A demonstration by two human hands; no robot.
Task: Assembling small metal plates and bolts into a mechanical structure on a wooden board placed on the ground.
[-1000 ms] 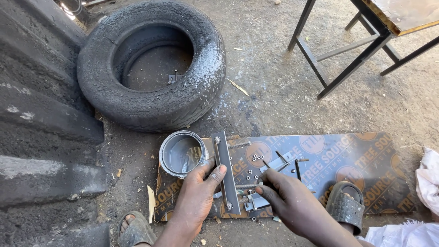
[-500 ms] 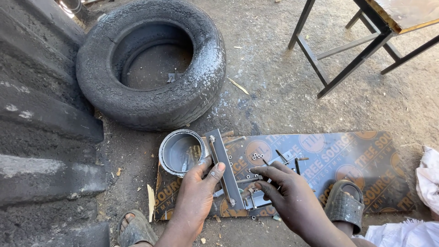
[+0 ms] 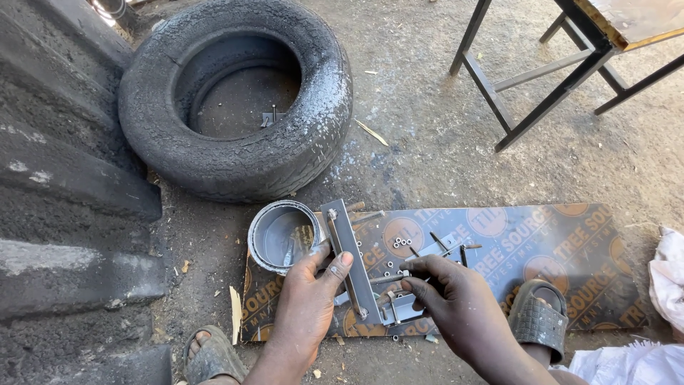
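My left hand [image 3: 306, 303] rests on a grey metal bar [image 3: 345, 246] that lies lengthwise on a dark printed board [image 3: 541, 246]; thumb and fingers press on its middle. My right hand [image 3: 456, 303] pinches a long bolt [image 3: 388, 279] whose tip points toward the bar. Several small nuts [image 3: 403, 244] and loose bolts [image 3: 449, 246] lie on the board just beyond my right hand. A short grey metal ring [image 3: 279, 235] stands at the board's left end, touching the bar's far side.
A worn tyre [image 3: 239, 96] lies on the dirt beyond the board. A black metal table frame [image 3: 541, 78] stands at the upper right. Concrete steps [image 3: 64, 214] run along the left. My sandalled feet [image 3: 538, 321] flank the board; white cloth [image 3: 670, 278] lies at right.
The metal bar has shifted slightly under my left hand. My right hand has drawn in toward the bar and now pinches a bolt near it.
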